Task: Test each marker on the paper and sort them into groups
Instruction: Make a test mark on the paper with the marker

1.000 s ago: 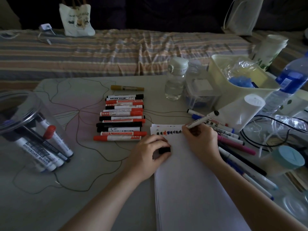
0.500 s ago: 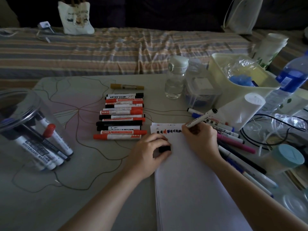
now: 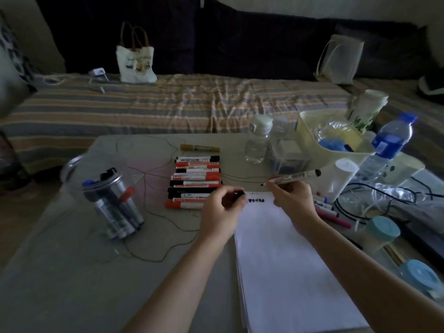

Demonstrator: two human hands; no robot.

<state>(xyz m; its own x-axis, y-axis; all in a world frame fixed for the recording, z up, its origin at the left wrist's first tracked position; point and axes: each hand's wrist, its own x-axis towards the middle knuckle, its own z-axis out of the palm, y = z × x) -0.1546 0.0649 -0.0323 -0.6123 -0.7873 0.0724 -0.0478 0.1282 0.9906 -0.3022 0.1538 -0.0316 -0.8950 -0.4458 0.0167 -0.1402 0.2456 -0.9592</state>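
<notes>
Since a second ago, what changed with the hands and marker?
The right hand lifted the marker off the paper; its tip now points left, toward the cap that the left hand raised off the table. Same grips on marker and cap; the sorted marker row is unchanged.

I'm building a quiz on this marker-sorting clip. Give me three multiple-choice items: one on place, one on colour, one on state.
1. Where do the untested markers stand?
A. yellow bin
B. clear jar
C. tote bag

2. What colour is the lone marker beyond the sorted row?
A. yellow
B. green
C. pink

3. The marker in the right hand is:
A. capped
B. uncapped
C. lying down

Answers:
1 B, the clear jar holds them.
2 A, the lone marker is yellow.
3 B, the held marker in the right hand shows its bare tip; the left hand pinches a black cap.
</notes>
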